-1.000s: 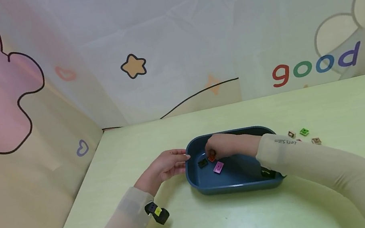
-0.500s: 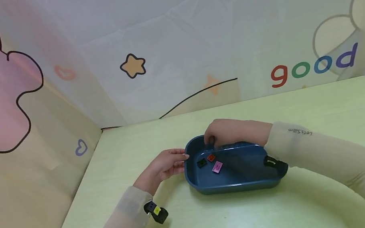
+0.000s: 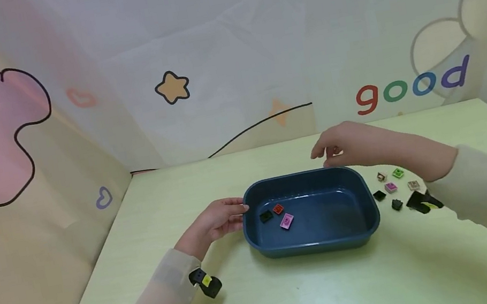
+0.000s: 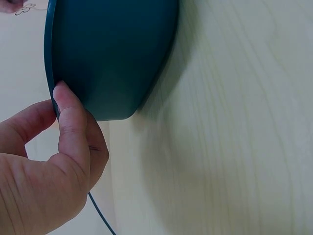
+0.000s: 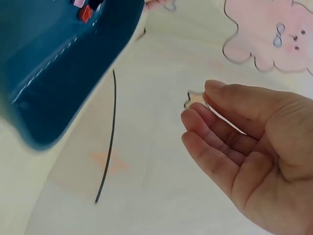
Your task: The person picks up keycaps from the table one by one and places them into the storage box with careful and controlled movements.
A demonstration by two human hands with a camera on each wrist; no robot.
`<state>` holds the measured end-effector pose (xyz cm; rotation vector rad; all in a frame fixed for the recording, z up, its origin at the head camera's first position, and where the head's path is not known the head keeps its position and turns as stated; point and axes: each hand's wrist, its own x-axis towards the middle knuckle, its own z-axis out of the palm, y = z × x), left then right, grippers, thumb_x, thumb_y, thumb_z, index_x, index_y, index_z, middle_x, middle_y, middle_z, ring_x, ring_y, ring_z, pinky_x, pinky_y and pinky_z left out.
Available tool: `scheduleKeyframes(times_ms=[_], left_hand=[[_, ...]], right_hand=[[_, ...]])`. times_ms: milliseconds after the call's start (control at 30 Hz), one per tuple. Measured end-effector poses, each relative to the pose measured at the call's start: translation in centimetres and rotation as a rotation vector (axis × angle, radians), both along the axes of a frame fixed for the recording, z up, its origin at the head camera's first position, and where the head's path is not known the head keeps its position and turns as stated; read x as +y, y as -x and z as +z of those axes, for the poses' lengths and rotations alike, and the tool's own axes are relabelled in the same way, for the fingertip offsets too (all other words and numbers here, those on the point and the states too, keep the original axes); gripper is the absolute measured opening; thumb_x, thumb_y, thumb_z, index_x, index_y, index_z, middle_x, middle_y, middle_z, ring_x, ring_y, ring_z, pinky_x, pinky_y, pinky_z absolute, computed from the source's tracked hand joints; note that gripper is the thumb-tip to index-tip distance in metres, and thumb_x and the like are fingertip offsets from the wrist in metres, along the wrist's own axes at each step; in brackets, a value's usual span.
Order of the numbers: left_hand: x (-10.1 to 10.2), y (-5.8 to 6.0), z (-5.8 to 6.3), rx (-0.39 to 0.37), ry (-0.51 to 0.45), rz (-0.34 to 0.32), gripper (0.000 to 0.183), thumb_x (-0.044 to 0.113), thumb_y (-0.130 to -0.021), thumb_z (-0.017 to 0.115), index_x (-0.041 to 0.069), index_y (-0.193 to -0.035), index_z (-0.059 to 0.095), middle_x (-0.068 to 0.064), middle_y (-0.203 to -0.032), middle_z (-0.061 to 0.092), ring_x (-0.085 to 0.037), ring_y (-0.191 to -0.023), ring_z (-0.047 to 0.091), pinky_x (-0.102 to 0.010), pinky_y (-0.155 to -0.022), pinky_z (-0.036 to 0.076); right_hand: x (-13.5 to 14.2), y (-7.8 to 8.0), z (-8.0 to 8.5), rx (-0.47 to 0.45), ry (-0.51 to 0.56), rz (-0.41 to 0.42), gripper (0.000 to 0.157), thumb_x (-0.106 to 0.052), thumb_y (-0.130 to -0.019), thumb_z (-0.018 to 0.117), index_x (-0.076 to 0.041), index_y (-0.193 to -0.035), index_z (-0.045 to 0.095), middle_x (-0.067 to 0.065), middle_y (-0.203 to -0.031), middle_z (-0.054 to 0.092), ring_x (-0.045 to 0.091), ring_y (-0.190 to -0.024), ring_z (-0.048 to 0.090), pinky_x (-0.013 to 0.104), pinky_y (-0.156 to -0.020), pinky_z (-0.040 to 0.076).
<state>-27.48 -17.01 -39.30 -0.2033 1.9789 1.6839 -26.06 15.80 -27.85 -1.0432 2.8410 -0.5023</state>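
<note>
Blue tub (image 3: 316, 246) sits mid-desk (image 3: 269, 299), upright. Our left hand (image 3: 221, 217) pinches its left-end rim; our right hand (image 3: 352, 143) hangs above the far rim toward the right, fingers loosely curved, nothing seen in it.

In the tub, left side: black brick (image 3: 266, 216), red brick (image 3: 278, 209), pink brick (image 3: 286, 221). Outside, right of the tub on the desk: green brick (image 3: 398, 173), tan brick (image 3: 413, 185), purple-pink brick (image 3: 390, 187), brown-and-white brick (image 3: 381, 176), flat black piece (image 3: 380, 195), dark lump (image 3: 397, 205), shape unclear.

Handling, our guess: bricks light, stiff, probably plastic, a bit slick, hard to break; best pinched by opposite sides with thumb and fingertip. Tub likely light and could slide, so a rim hold suits it.

Edges: tub walls stand above the bricks, so we'd come in from above. The flat black piece lies just beside the tub's right wall, tight there. More room in front of the tub; behind, a desk strip before the backdrop (image 3: 228, 67).
</note>
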Motion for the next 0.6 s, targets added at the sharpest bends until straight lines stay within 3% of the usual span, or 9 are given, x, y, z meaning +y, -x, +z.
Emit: scheduleKeyframes(times_ms=[233,467,600], left_hand=[[-0.1,-0.1,0.1,0.0,-0.008,-0.006,0.028,0.007,-0.103,0.057,-0.001,-0.13,0.056,0.003,-0.082,0.065,-0.008,-0.069,0.062,-0.015,-0.061,0.056],[-0.1,-0.2,0.1,-0.002,-0.017,-0.008,0.026,0.007,-0.103,0.056,-0.001,-0.128,0.056,0.004,-0.08,0.066,-0.007,-0.067,0.063,-0.015,-0.06,0.057],[0.0,-0.2,0.1,-0.007,-0.019,-0.008,0.027,0.006,-0.103,0.056,-0.001,-0.129,0.055,0.004,-0.081,0.066,-0.007,-0.067,0.063,-0.016,-0.06,0.057]], right_hand=[[4.3,-1.0,-0.7,0.029,0.02,-0.093,0.026,-0.007,-0.09,0.076,-0.003,-0.116,0.074,0.007,-0.107,0.076,0.019,-0.09,0.071,0.044,-0.085,0.063],[7.8,-1.7,-1.8,-0.009,0.02,-0.184,0.028,-0.009,-0.092,0.074,-0.003,-0.119,0.072,0.003,-0.102,0.076,0.015,-0.087,0.07,0.024,-0.069,0.055],[9.4,-2.2,-3.1,-0.063,0.042,-0.228,0.029,-0.008,-0.093,0.072,0.0,-0.121,0.07,0.002,-0.099,0.076,0.016,-0.087,0.071,0.022,-0.068,0.055]])
